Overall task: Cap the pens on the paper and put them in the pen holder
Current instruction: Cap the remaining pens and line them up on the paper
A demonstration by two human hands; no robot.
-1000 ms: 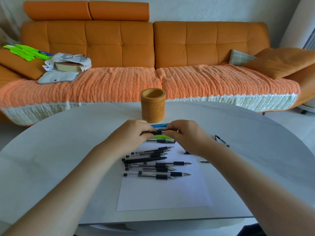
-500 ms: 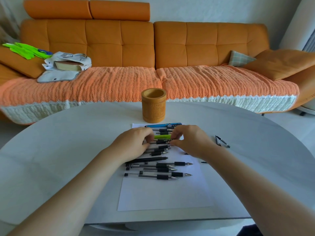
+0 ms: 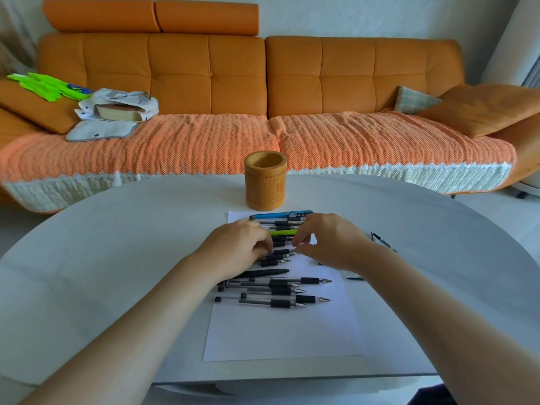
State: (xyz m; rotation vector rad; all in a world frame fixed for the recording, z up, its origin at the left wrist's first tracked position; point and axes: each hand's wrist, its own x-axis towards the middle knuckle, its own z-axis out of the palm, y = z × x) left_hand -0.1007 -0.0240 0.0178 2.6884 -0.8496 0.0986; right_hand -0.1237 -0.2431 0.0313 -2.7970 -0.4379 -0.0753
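Note:
A white paper (image 3: pixel 280 331) lies on the table with several uncapped black pens (image 3: pixel 277 290) in a loose pile on its far half. A blue pen (image 3: pixel 280 215) and a green pen (image 3: pixel 284 232) lie at the pile's far end. The bamboo pen holder (image 3: pixel 265 182) stands upright just beyond the paper, with nothing showing above its rim. My left hand (image 3: pixel 242 247) rests on the pile, fingertips pinched on a black pen (image 3: pixel 281 252). My right hand (image 3: pixel 327 244) hovers facing it over the pile, fingers curled and apart. The pens under both hands are hidden.
A black cap (image 3: pixel 355 278) and a dark clipped piece (image 3: pixel 382 242) lie on the grey table (image 3: pixel 117 273) right of the paper. An orange sofa (image 3: pixel 263 92) with cushions, a book bundle (image 3: pixel 117 111) and green items runs behind the table.
Both hands held one black pen up in front of the holder, then came down and toward me onto the pile. My right hand's fingers have opened.

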